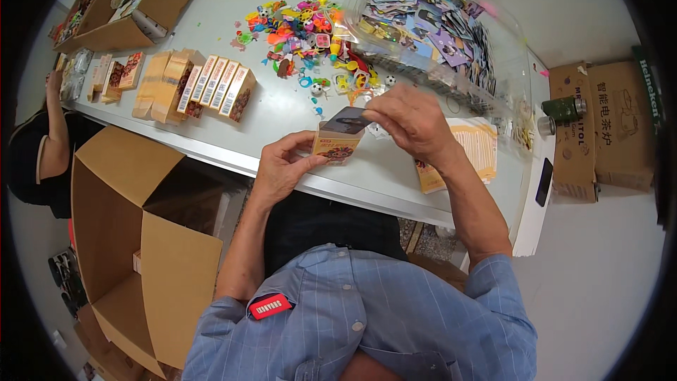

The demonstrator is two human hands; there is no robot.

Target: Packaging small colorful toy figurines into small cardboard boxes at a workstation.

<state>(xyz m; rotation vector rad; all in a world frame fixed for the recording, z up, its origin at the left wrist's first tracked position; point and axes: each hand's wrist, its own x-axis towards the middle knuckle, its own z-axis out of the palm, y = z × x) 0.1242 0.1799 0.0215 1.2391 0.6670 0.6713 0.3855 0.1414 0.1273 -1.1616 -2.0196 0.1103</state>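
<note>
My left hand (282, 168) is closed round a small orange-and-cream carton (336, 150), thumb on its front and fingers behind. At the carton's upper end is a dark picture card (345, 121), its far corner pinched in my right hand (411, 124). The card's lower edge meets the carton's top; how far it reaches inside I cannot tell. Under my right forearm lies a stack of flat orange-and-cream cartons (474, 147). Just beyond both hands spreads a heap of small colourful plastic toys (303, 28).
A clear plastic bin (518, 42) of picture cards (451, 46) stands at the far right. Filled cartons (238, 94) line the table's left, near an open cardboard box (176, 0). A large open carton (180, 261) stands below left. Another person's arm (55, 123) shows at far left.
</note>
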